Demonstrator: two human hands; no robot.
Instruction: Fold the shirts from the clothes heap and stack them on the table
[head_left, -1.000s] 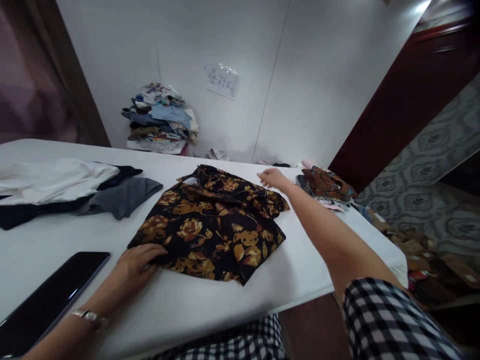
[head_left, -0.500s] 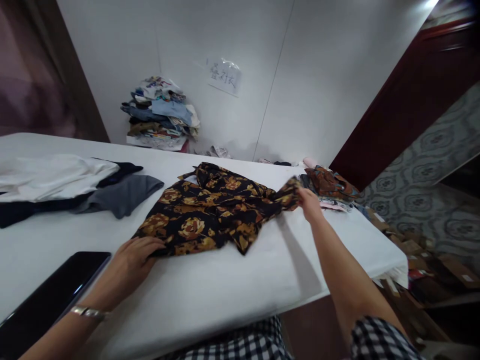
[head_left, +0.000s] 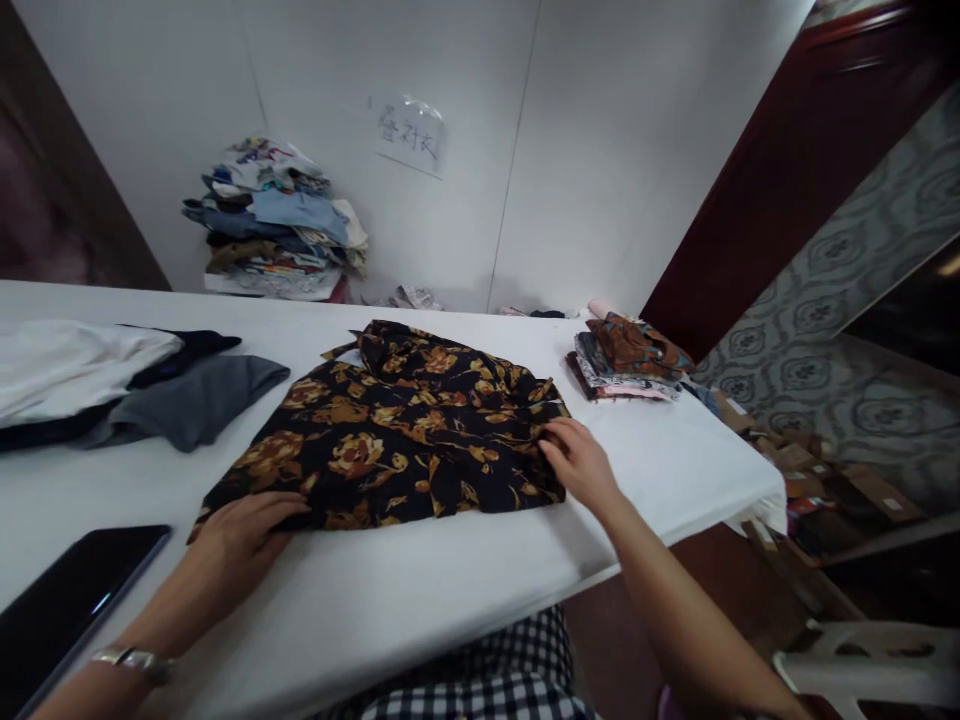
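A black shirt [head_left: 420,430] with a brown and gold flower print lies across the white-covered table in front of me. My left hand [head_left: 244,530] rests on its near left corner, fingers stretched out over the cloth. At the shirt's right edge, my right hand [head_left: 577,460] has its fingers bent and closed on the fabric; part of the fingertips is hidden in the folds. The near hem runs fairly straight between both hands, while the far side is bunched and creased.
A dark phone [head_left: 75,590] lies at the near left. Beyond it are white and grey garments [head_left: 195,400]. A tall clothes pile [head_left: 277,220] stands against the wall, and a folded stack [head_left: 630,360] sits at the right. A white plastic stool [head_left: 862,655] stands beyond the table edge.
My right hand has brought the shirt's right side down and towards me, so that part now lies flat on the table. The left hand stays on its corner. The view has shifted right.
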